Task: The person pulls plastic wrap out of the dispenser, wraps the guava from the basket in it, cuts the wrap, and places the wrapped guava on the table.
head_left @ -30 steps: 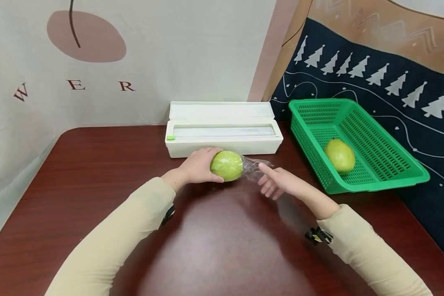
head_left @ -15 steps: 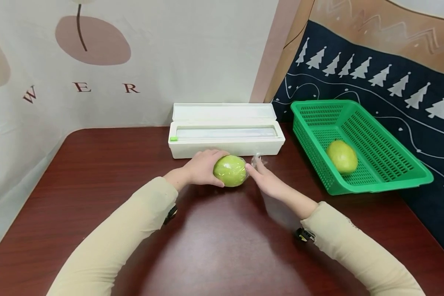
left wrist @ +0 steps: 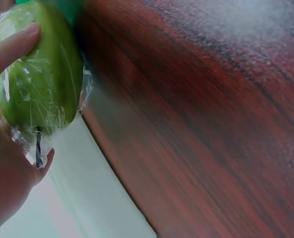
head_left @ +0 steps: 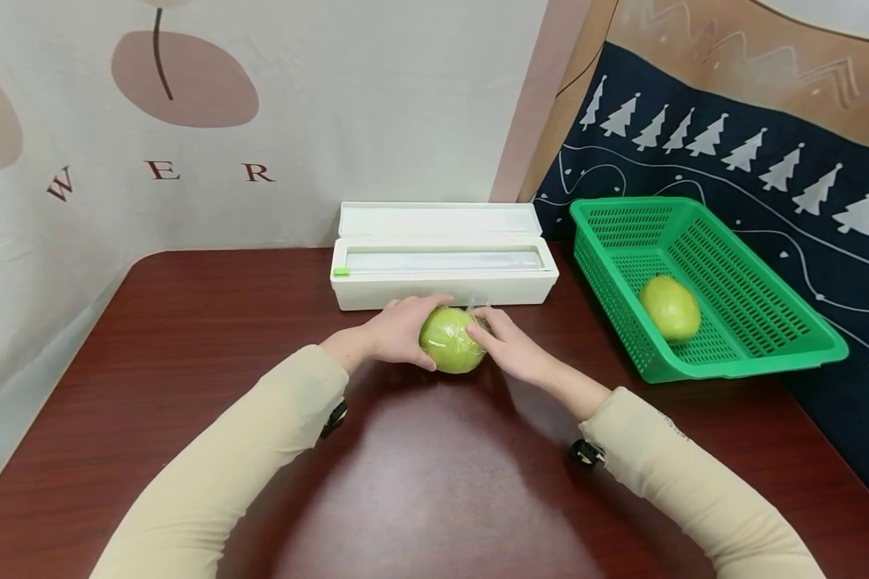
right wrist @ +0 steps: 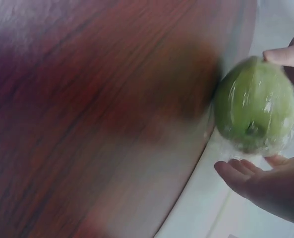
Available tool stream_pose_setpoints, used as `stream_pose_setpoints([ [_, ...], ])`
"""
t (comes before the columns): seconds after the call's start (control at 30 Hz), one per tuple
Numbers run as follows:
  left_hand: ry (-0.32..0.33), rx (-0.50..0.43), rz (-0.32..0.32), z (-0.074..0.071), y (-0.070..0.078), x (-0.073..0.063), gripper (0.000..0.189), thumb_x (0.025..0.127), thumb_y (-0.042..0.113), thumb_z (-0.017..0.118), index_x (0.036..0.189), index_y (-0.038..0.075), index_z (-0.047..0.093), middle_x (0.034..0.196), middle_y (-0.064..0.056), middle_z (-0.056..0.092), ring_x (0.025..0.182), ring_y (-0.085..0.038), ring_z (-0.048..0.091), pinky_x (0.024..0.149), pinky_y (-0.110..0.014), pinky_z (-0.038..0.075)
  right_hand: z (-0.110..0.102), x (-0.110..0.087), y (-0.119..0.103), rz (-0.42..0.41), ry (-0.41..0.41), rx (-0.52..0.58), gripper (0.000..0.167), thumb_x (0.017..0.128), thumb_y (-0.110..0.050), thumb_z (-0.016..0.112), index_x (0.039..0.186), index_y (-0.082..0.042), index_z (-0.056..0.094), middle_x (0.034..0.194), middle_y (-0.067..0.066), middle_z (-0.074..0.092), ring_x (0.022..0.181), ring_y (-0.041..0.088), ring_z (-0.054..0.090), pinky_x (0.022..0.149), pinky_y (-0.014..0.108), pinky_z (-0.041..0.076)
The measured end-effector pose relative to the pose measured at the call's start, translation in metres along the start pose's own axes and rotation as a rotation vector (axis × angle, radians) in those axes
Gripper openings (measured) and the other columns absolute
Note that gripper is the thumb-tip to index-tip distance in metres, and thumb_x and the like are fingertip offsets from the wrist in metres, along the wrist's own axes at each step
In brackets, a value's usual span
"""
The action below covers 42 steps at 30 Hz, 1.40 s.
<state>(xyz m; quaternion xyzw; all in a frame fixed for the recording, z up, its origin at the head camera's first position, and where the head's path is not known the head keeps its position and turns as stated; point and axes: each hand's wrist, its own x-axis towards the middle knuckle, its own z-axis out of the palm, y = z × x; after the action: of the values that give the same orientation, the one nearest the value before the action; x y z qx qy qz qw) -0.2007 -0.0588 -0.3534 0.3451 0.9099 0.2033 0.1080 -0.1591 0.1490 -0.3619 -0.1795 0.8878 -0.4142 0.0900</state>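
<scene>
A green pear (head_left: pixel 452 339) in clear plastic wrap is held above the table in front of a white wrap dispenser (head_left: pixel 445 291). My left hand (head_left: pixel 398 328) grips its left end, thumb at the front. The dark stem (left wrist: pixel 38 146) shows through bunched film beside the left palm in the left wrist view. My right hand (head_left: pixel 512 346) is at the pear's other end, its thumb touching the wrapped surface. In the right wrist view, the right fingers (right wrist: pixel 231 176) extend fairly straight beside the film; loose film (head_left: pixel 481 305) stands up behind them.
A green plastic basket (head_left: pixel 760 366) stands at the right with another pear (head_left: pixel 669 309) inside. The dispenser's lid (head_left: pixel 438 218) is raised, near the printed backdrop. Dark red tabletop (head_left: pixel 434 482) spreads in front of the hands.
My right hand has moved left from the loose film tail to the pear's end, folding the film back against it. The left hand keeps its grip; the pear has turned slightly.
</scene>
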Motion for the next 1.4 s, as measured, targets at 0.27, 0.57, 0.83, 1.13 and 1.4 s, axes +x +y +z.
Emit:
stream_pose_setpoints([
  [0.27,-0.063,-0.036,0.039,-0.003,0.005,-0.001,0.104,0.064,0.023,0.083,0.148,0.011,0.023,0.143,-0.010,0.043,0.130,-0.029,0.039,0.106,-0.049,0.027,-0.001,0.003,0.004,0.053,0.002,0.061,0.033,0.101,-0.027,0.037,0.120,-0.001,0.042,0.116,0.018,0.051,0.110,0.028,0.049,0.094,0.040,0.041],
  [0.57,-0.054,-0.051,0.025,-0.003,0.005,-0.002,0.107,0.068,0.034,0.080,0.150,0.009,0.016,0.147,-0.011,0.037,0.125,-0.028,0.045,0.105,-0.046,0.034,0.002,0.011,0.006,-0.114,-0.140,-0.147,0.083,0.077,-0.032,0.075,0.141,-0.001,0.032,0.129,0.013,0.051,0.113,0.023,0.051,0.097,0.039,0.043],
  [0.83,-0.039,-0.063,0.019,-0.004,-0.006,-0.006,0.107,0.066,0.043,0.080,0.148,0.008,0.021,0.146,-0.014,0.035,0.132,-0.030,0.036,0.108,-0.051,0.029,-0.001,0.013,0.009,-0.156,-0.165,-0.168,0.077,0.071,-0.030,0.080,0.134,-0.006,0.041,0.118,0.007,0.057,0.104,0.018,0.055,0.091,0.034,0.046],
  [1.13,-0.041,-0.246,0.023,-0.005,-0.021,-0.016,0.065,0.068,0.026,0.081,0.118,0.005,0.046,0.117,-0.010,0.056,0.109,-0.022,0.053,0.099,-0.038,0.042,-0.003,0.008,0.001,-0.133,-0.119,-0.337,0.093,0.066,-0.039,0.080,0.141,-0.003,0.039,0.118,0.014,0.043,0.114,0.029,0.039,0.094,0.042,0.040],
  [1.4,-0.047,-0.289,-0.033,-0.005,-0.019,-0.020,0.062,0.069,0.030,0.080,0.118,0.007,0.048,0.115,-0.009,0.060,0.108,-0.021,0.056,0.098,-0.038,0.043,-0.005,0.010,0.002,-0.121,-0.128,-0.248,0.090,0.070,-0.032,0.080,0.139,0.004,0.035,0.124,0.016,0.049,0.113,0.026,0.049,0.097,0.040,0.043],
])
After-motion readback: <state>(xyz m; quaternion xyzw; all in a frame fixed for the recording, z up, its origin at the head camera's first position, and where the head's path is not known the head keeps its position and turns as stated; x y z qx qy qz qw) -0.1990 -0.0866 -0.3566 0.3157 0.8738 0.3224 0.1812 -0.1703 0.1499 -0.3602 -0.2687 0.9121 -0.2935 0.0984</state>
